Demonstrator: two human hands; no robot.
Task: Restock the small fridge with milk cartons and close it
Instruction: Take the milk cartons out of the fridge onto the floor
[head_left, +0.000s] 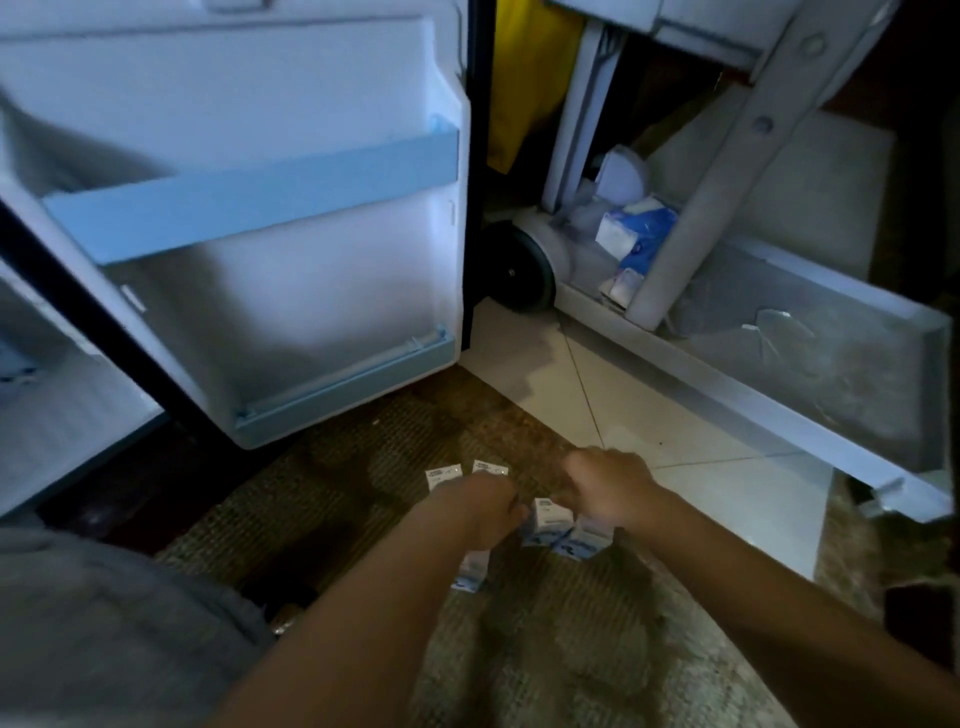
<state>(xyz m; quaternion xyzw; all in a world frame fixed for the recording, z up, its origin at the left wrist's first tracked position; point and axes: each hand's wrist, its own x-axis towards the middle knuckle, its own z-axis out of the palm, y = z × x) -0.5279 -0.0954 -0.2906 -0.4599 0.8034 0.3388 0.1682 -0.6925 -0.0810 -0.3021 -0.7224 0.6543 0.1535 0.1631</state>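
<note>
The small fridge's door (291, 249) hangs wide open, its white inner side with two pale blue shelf rails facing me. The fridge's interior (47, 395) shows at the far left. Several small white and blue milk cartons (550, 525) stand on the carpet in front of the door. My left hand (483, 512) curls round cartons on the left side of the group, with two carton tops (465, 473) showing beyond its knuckles. My right hand (608, 488) grips the tops of the cartons on the right side.
A grey service cart (779, 332) with a black wheel (519, 270) stands to the right, with boxes on its low tray and a yellow bag (524, 78) behind it. Pale floor tiles (597, 395) meet the patterned carpet (571, 649). My grey-clothed knee fills the lower left.
</note>
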